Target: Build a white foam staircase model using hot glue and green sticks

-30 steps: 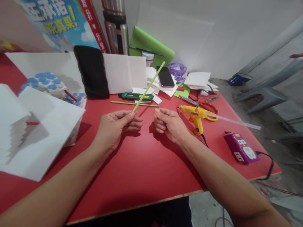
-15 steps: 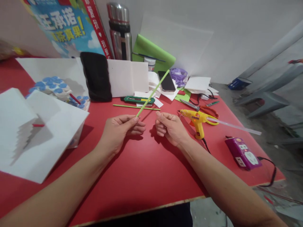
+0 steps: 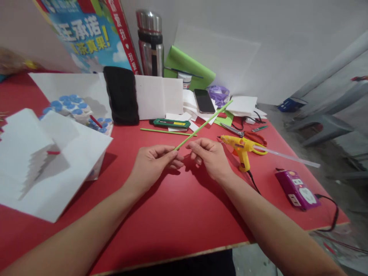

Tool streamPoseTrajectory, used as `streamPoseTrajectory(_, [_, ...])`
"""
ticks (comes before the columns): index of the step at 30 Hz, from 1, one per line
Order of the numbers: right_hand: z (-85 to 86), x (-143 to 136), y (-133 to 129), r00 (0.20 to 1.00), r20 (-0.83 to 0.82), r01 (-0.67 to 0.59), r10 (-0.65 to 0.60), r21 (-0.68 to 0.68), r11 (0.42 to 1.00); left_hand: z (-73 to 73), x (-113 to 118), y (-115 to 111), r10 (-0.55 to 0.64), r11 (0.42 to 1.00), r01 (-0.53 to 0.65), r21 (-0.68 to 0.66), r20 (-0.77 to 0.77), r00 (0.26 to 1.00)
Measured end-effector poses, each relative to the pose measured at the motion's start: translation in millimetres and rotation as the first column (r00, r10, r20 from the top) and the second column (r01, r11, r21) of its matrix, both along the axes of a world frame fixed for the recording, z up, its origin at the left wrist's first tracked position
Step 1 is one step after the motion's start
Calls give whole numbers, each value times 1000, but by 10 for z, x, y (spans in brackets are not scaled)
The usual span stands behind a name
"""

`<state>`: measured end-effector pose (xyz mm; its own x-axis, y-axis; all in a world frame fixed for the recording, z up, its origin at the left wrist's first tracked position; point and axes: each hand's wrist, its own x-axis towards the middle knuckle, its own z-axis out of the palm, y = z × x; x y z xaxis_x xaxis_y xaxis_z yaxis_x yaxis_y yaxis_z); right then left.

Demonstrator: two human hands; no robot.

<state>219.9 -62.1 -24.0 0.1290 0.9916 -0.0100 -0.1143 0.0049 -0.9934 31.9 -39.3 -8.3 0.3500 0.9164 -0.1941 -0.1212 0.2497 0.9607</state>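
Note:
Between thumb and fingers, my left hand [image 3: 155, 163] pinches the lower end of a thin light-green stick [image 3: 212, 117], which slants up to the right above the table. Close beside that end, my right hand [image 3: 211, 158] has its fingers curled and its thumb against the index finger. Whether anything is in that pinch is hidden. A second green stick [image 3: 161, 132] lies flat behind my hands, in front of a green utility knife [image 3: 169, 123]. To the right of my right hand, a yellow glue gun [image 3: 241, 147] has a clear glue stick in its back.
Folded white card [image 3: 80, 153] stands at left on the red table [image 3: 172, 226]. Behind are a black case [image 3: 122, 96], a steel flask [image 3: 151, 46], a phone [image 3: 204, 101] and scissors [image 3: 254, 140]. A purple power box [image 3: 298, 189] sits near the right edge, its cord trailing off.
The green stick has tilted lower, its upper tip swinging right and down. My right hand has loosened a little from a tighter fist and is nearer the stick. The view has shifted slightly.

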Motion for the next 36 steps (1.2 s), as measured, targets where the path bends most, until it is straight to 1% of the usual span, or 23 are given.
streamPoseTrajectory(5, [-1, -10, 5, 998, -57, -29, 33, 70, 997, 2, 13, -15, -20, 998, 21, -51, 26, 999])
streamPoseTrajectory(11, [-58, -3, 22, 996, -84, -28, 31, 41, 999, -4, 30, -34, -53, 996, 56, -67, 39, 998])
streamPoseTrajectory(17, [-112, 15, 32, 995, -90, -39, 43, 45, 998, -59, 18, -18, -81, 995, 84, -56, 51, 995])
streamPoseTrajectory(20, [-116, 32, 47, 994, -103, -33, 38, 43, 999, -70, 21, -17, -103, 993, 107, -55, 69, 992])
streamPoseTrajectory(23, [-104, 48, 63, 993, -115, -24, 28, 39, 999, -48, 29, -25, -114, 991, 120, -59, 102, 988])
streamPoseTrajectory(25, [-94, 49, 64, 993, -115, -20, 24, 39, 999, -17, 30, -35, -118, 992, 121, -40, 81, 990])
streamPoseTrajectory(28, [-79, 27, 46, 994, -105, -37, 41, 46, 998, 22, 31, -48, -125, 992, 125, 23, -23, 992])
streamPoseTrajectory(30, [-69, -3, 25, 995, -79, -60, 65, 52, 997, 31, 36, -54, -106, 993, 108, 36, -63, 992])
streamPoseTrajectory(33, [-56, -47, 0, 996, -39, -81, 84, 57, 995, 19, 46, -55, -68, 997, 67, -24, -37, 997])
streamPoseTrajectory(36, [-52, -65, -8, 993, -58, -99, 103, 63, 993, 4, 47, -48, -52, 996, 52, -77, 0, 999])
